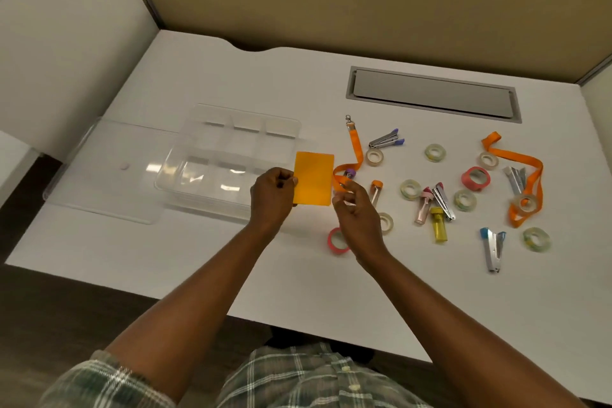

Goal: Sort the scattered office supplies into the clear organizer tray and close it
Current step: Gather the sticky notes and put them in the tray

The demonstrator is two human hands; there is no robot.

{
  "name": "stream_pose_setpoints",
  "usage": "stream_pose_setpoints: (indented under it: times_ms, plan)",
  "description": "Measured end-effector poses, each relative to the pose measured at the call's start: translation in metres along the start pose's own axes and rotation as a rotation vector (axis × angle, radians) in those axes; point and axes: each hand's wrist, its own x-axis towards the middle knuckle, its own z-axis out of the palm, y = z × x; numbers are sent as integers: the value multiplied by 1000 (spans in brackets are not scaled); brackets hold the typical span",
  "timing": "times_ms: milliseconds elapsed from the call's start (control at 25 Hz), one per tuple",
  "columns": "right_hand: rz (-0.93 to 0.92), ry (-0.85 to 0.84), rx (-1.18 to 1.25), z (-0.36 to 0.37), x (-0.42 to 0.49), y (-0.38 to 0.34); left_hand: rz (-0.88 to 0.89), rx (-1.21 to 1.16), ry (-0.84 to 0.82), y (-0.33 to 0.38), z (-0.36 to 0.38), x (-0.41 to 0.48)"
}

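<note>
The clear organizer tray [212, 142] stands open on the white desk, its compartments bare, with its clear lid [109, 172] lying flat to its left. My left hand [273, 194] pinches the left edge of an orange card holder [314, 178], held just over the tray's right end. My right hand [356, 209] grips the orange lanyard strap [357, 151] attached to that holder; the strap runs up to a metal clip. To the right lie scattered tape rolls [410, 189], staple removers [492, 250] and small stapler tubes [438, 228].
A second orange lanyard [526, 172] curls at the far right. A pink tape roll [336, 241] lies under my right wrist. A grey cable hatch [433, 94] sits at the back right. Partition walls enclose the desk's back and left.
</note>
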Motion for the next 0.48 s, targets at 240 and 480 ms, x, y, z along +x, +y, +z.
stream_pose_setpoints:
  times_ms: [240,480]
  plan:
    - [-411,-390,-597,72,3,-18,-104,52,190,0,-49,101]
    - [-332,-483,-850,95,1,-14,-89,218,118,2,-37,150]
